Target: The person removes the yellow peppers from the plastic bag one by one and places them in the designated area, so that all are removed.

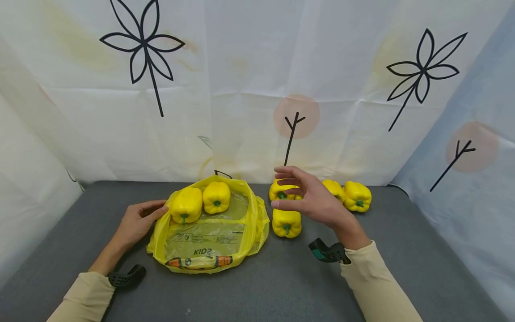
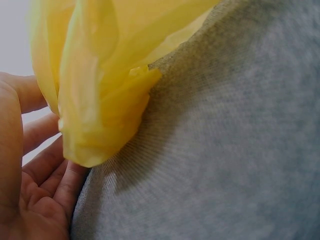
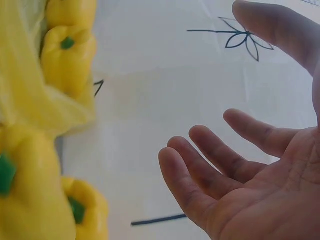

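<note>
A yellow plastic bag point(image 1: 203, 239) lies with its mouth spread wide on the dark table. Two yellow bell peppers, one larger point(image 1: 186, 205) and one smaller point(image 1: 217, 197), sit inside at its far left. My left hand point(image 1: 132, 226) pinches the bag's left rim; the left wrist view shows its fingers beside the bunched yellow plastic point(image 2: 100, 115). To the right of the bag, my right hand point(image 1: 315, 197) hovers in the air with fingers spread and nothing held. Below and behind it are a near yellow bell pepper point(image 1: 286, 224) and another point(image 1: 276, 189), partly hidden by the fingers.
Farther right, two more yellow bell peppers stand close together, one partly covered by my right hand point(image 1: 333, 189) and one in full sight point(image 1: 357, 197). A white curtain point(image 1: 245, 67) with plant drawings hangs behind the grey table point(image 1: 261, 290). Another curtain closes the right side.
</note>
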Motion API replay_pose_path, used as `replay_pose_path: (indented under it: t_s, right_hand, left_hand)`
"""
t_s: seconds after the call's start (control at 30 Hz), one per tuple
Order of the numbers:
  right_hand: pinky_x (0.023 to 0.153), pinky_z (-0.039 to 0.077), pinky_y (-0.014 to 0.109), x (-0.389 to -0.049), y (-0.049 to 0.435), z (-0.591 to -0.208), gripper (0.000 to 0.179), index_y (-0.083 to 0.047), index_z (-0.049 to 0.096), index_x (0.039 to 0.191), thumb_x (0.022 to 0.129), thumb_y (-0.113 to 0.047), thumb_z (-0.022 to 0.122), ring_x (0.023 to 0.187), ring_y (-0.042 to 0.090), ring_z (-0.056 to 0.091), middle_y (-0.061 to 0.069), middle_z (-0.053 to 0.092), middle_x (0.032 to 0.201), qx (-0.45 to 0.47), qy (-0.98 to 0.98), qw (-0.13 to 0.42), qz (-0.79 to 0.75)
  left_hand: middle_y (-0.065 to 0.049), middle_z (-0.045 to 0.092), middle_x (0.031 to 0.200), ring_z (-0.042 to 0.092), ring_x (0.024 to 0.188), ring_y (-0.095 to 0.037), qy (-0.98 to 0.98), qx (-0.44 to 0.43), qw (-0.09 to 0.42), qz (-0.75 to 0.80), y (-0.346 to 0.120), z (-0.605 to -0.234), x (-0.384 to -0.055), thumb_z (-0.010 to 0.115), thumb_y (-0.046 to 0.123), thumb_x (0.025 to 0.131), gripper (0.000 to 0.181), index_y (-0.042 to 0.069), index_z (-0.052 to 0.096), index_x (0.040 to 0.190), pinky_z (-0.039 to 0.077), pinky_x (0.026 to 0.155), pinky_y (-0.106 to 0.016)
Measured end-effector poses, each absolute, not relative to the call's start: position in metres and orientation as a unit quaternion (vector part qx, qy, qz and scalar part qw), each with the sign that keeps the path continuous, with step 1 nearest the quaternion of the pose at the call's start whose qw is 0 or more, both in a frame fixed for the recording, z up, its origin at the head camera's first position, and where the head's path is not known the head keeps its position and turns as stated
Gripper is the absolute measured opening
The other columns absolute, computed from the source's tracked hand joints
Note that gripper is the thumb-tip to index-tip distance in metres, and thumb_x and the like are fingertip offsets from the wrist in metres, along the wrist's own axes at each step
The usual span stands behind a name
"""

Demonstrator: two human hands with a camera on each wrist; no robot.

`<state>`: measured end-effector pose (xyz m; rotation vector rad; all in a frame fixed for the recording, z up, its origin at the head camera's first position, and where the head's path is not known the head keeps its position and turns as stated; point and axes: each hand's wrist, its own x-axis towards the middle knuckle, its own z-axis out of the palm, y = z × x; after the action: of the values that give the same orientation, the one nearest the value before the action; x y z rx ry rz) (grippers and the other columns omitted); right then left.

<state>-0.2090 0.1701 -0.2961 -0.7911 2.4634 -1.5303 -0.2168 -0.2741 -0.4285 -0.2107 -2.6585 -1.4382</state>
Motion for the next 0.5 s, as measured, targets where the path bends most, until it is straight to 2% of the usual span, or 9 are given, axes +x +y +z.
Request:
replay_pose_path:
  t_s: [0.23,0.5]
  right_hand:
    - [0.111,0.038,0.052,-0.214,0.151,-0.289,0.073,-0.017,0.042,0.154,0.091,-0.022,0.079,0.137,0.028,0.046,0.008,0.047,0.150,-0.274,0.799,0.065,-0.532]
    - [0.111,0.040,0.046,-0.219,0.130,-0.283,0.069,-0.013,0.043,0.153,0.092,-0.013,0.075,0.136,0.028,0.046,0.009,0.048,0.148,-0.288,0.767,0.068,-0.569]
  left_hand:
    - [-0.023,0.060,0.137,0.050,0.102,0.015,-0.875,-0.070,0.054,-0.477,-0.274,-0.427,-0.216,0.057,0.033,0.106,0.049,-0.001,0.058,0.142,0.048,0.082,-0.011]
    - [-0.022,0.060,0.136,0.050,0.103,0.016,-0.875,-0.071,0.058,-0.476,-0.274,-0.428,-0.216,0.058,0.033,0.106,0.049,-0.001,0.059,0.141,0.047,0.082,-0.010]
